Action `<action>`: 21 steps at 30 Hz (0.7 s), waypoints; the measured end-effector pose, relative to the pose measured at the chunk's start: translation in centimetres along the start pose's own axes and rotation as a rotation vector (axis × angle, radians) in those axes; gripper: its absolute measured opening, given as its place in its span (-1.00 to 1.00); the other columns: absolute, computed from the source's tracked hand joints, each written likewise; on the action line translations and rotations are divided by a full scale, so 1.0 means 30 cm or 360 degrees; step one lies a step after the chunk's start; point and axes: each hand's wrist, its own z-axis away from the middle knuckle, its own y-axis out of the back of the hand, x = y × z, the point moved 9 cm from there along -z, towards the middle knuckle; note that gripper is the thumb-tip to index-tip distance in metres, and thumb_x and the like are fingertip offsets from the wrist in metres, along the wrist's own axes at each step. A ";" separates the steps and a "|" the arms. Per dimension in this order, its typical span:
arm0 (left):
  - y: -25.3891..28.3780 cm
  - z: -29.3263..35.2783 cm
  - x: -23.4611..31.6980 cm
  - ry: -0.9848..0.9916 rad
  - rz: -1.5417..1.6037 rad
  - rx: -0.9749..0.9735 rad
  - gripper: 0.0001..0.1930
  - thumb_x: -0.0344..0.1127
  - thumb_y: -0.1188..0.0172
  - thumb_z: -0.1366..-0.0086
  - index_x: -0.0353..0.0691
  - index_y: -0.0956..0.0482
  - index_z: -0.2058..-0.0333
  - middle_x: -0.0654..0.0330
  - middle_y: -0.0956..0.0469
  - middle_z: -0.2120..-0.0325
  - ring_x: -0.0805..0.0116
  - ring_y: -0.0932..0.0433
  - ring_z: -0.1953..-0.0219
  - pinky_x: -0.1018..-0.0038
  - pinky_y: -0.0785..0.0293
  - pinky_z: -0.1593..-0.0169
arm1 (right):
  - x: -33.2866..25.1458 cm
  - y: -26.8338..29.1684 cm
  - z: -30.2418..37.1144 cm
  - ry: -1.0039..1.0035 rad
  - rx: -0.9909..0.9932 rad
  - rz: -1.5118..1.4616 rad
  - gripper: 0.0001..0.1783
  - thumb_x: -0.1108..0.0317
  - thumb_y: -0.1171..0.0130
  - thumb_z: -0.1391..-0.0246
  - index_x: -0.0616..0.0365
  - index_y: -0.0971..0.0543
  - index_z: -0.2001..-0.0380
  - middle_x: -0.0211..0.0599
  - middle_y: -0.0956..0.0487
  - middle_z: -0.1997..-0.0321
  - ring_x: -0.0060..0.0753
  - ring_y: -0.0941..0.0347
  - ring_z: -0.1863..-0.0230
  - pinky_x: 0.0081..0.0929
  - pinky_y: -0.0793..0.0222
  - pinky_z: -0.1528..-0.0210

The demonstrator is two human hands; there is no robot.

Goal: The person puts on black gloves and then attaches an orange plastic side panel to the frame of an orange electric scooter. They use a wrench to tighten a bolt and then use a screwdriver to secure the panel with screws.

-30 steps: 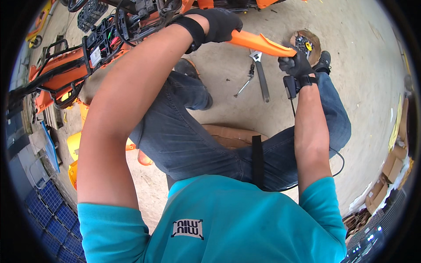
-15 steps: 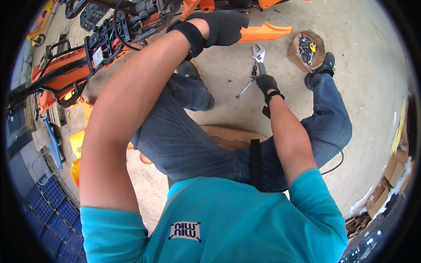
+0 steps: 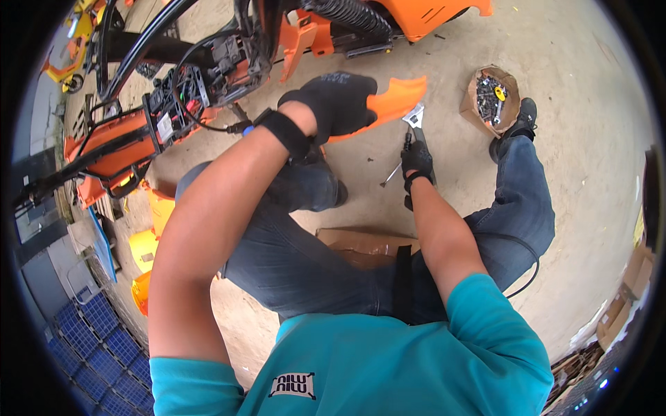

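Observation:
My left hand (image 3: pixel 336 104), in a black glove, is closed round a curved orange plastic panel (image 3: pixel 397 100), whose free end points away to the right. On the floor beyond my right hand, an adjustable wrench (image 3: pixel 414 116) lies with its silver jaw pointing away and its dark handle running beside the glove. My gloved right hand (image 3: pixel 417 161) is closed at a socket wrench with a thin silver shaft (image 3: pixel 391 175) and a dark socket end showing past the fingers. My fingertips there are partly hidden.
A partly stripped orange vehicle with a black frame (image 3: pixel 156 114) and a coil spring (image 3: pixel 354 17) stands ahead and left. By my right foot is an open cardboard box (image 3: pixel 510 114) of loose metal parts. Flattened cardboard (image 3: pixel 361 246) lies between my legs; blue crates (image 3: pixel 87 322) are at left.
My left hand has come nearer and brought the orange panel with it, now tilted. My right hand has shifted from over the adjustable wrench's handle toward the socket wrench. The view has moved slightly.

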 end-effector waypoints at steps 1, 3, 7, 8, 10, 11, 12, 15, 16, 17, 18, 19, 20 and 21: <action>-0.007 0.006 0.003 -0.0027 0.0045 -0.0001 -0.56 -0.13 -0.22 -0.14 -0.19 -0.50 0.03 -0.08 -0.57 0.16 -0.08 -0.51 0.06 0.16 -0.42 0.01 | -0.006 0.004 -0.004 0.0003 0.0012 -0.0018 -0.69 0.19 -0.31 0.07 0.05 -0.56 0.25 -0.09 -0.61 0.21 0.01 -0.55 0.10 -0.14 -0.45 0.05; -0.016 0.004 0.019 -0.0013 0.0007 -0.0087 -0.55 -0.14 -0.22 -0.14 -0.19 -0.50 0.01 -0.07 -0.57 0.15 -0.07 -0.51 0.05 0.18 -0.42 0.00 | -0.012 0.008 -0.008 0.0005 0.0031 -0.0052 -0.74 0.20 -0.27 0.02 0.04 -0.57 0.26 -0.10 -0.62 0.23 0.01 -0.55 0.12 -0.15 -0.45 0.06; -0.028 -0.007 0.028 -0.0055 0.0006 -0.0106 -0.55 -0.14 -0.21 -0.14 -0.18 -0.50 0.00 -0.05 -0.57 0.15 -0.06 -0.51 0.05 0.19 -0.42 -0.01 | -0.006 -0.018 -0.036 -0.0061 -0.0088 0.0002 -0.79 0.20 -0.20 -0.03 0.04 -0.60 0.30 -0.10 -0.63 0.24 0.01 -0.56 0.14 -0.16 -0.45 0.07; -0.026 -0.011 0.033 -0.0066 0.0019 -0.0103 -0.55 -0.14 -0.20 -0.14 -0.18 -0.50 0.00 -0.06 -0.57 0.15 -0.06 -0.51 0.05 0.19 -0.42 -0.01 | -0.002 -0.018 -0.034 -0.0051 -0.0087 0.0011 -0.79 0.20 -0.20 -0.02 0.05 -0.61 0.31 -0.09 -0.63 0.24 0.01 -0.56 0.14 -0.17 -0.46 0.07; -0.028 -0.017 0.026 -0.0052 0.0015 -0.0097 -0.56 -0.14 -0.20 -0.14 -0.19 -0.51 0.02 -0.07 -0.57 0.17 -0.08 -0.51 0.07 0.18 -0.42 0.01 | -0.008 -0.026 -0.028 -0.0016 -0.0088 0.0026 -0.79 0.22 -0.19 -0.01 0.07 -0.62 0.34 -0.07 -0.63 0.25 0.01 -0.56 0.13 -0.18 -0.46 0.06; -0.027 -0.021 0.023 -0.0045 0.0014 -0.0095 -0.57 -0.14 -0.20 -0.14 -0.19 -0.51 0.03 -0.08 -0.57 0.18 -0.08 -0.51 0.07 0.17 -0.42 0.01 | -0.005 -0.027 -0.030 -0.0026 -0.0091 0.0022 -0.79 0.23 -0.18 0.00 0.09 -0.62 0.33 -0.06 -0.63 0.25 0.00 -0.56 0.13 -0.18 -0.46 0.06; -0.027 -0.023 0.019 -0.0026 0.0017 -0.0090 -0.58 -0.15 -0.21 -0.14 -0.19 -0.51 0.04 -0.08 -0.57 0.19 -0.08 -0.51 0.08 0.17 -0.42 0.02 | -0.003 -0.026 -0.025 -0.0035 -0.0099 0.0023 -0.79 0.24 -0.18 0.01 0.10 -0.62 0.33 -0.05 -0.63 0.24 0.00 -0.56 0.12 -0.18 -0.46 0.06; -0.023 -0.027 0.012 -0.0011 0.0032 -0.0060 -0.59 -0.17 -0.22 -0.13 -0.20 -0.52 0.07 -0.10 -0.57 0.21 -0.10 -0.52 0.09 0.17 -0.43 0.04 | 0.000 -0.023 -0.022 -0.0058 -0.0149 0.0010 -0.78 0.28 -0.18 0.03 0.13 -0.62 0.32 -0.03 -0.63 0.22 0.00 -0.57 0.12 -0.19 -0.46 0.06; -0.019 -0.029 0.012 -0.0031 0.0041 -0.0040 -0.60 -0.18 -0.22 -0.12 -0.22 -0.52 0.07 -0.10 -0.56 0.21 -0.10 -0.52 0.10 0.17 -0.43 0.04 | 0.000 -0.020 -0.024 -0.0064 -0.0169 0.0005 -0.78 0.30 -0.18 0.04 0.14 -0.62 0.31 -0.03 -0.63 0.22 0.00 -0.57 0.12 -0.19 -0.46 0.05; -0.015 -0.032 0.012 -0.0051 0.0049 -0.0021 -0.60 -0.18 -0.22 -0.12 -0.23 -0.53 0.08 -0.10 -0.56 0.22 -0.10 -0.52 0.10 0.18 -0.43 0.04 | 0.003 -0.028 -0.028 -0.0066 -0.0276 -0.0020 -0.76 0.29 -0.18 0.05 0.15 -0.61 0.30 -0.03 -0.63 0.22 0.01 -0.57 0.13 -0.19 -0.46 0.06; -0.012 -0.033 0.009 -0.0061 0.0076 0.0000 -0.60 -0.19 -0.23 -0.12 -0.24 -0.53 0.08 -0.11 -0.56 0.21 -0.10 -0.52 0.10 0.19 -0.43 0.04 | 0.001 -0.024 -0.039 -0.0060 -0.0375 -0.0043 -0.74 0.27 -0.19 0.05 0.16 -0.61 0.29 -0.03 -0.63 0.23 0.01 -0.57 0.14 -0.19 -0.46 0.06; -0.012 -0.038 0.004 -0.0071 0.0102 0.0020 -0.60 -0.19 -0.23 -0.12 -0.25 -0.53 0.08 -0.11 -0.56 0.21 -0.10 -0.52 0.10 0.19 -0.43 0.03 | -0.002 -0.025 -0.038 -0.0055 -0.0474 -0.0066 -0.73 0.26 -0.20 0.06 0.17 -0.60 0.28 -0.04 -0.64 0.24 0.01 -0.57 0.15 -0.18 -0.46 0.06; -0.010 -0.040 -0.001 -0.0082 0.0128 0.0040 -0.60 -0.19 -0.24 -0.12 -0.26 -0.53 0.09 -0.12 -0.56 0.20 -0.10 -0.52 0.09 0.20 -0.43 0.03 | -0.012 -0.003 -0.038 -0.0045 -0.0417 -0.0210 -0.71 0.24 -0.22 0.07 0.18 -0.59 0.28 -0.04 -0.64 0.26 0.02 -0.57 0.15 -0.18 -0.47 0.07; 0.002 -0.042 0.005 -0.0131 0.0146 0.0093 -0.58 -0.18 -0.24 -0.12 -0.27 -0.52 0.08 -0.12 -0.56 0.20 -0.10 -0.52 0.09 0.20 -0.43 0.02 | -0.045 0.072 -0.025 -0.0035 -0.0353 -0.0347 -0.69 0.22 -0.23 0.08 0.19 -0.58 0.29 -0.03 -0.64 0.28 0.02 -0.57 0.16 -0.18 -0.47 0.08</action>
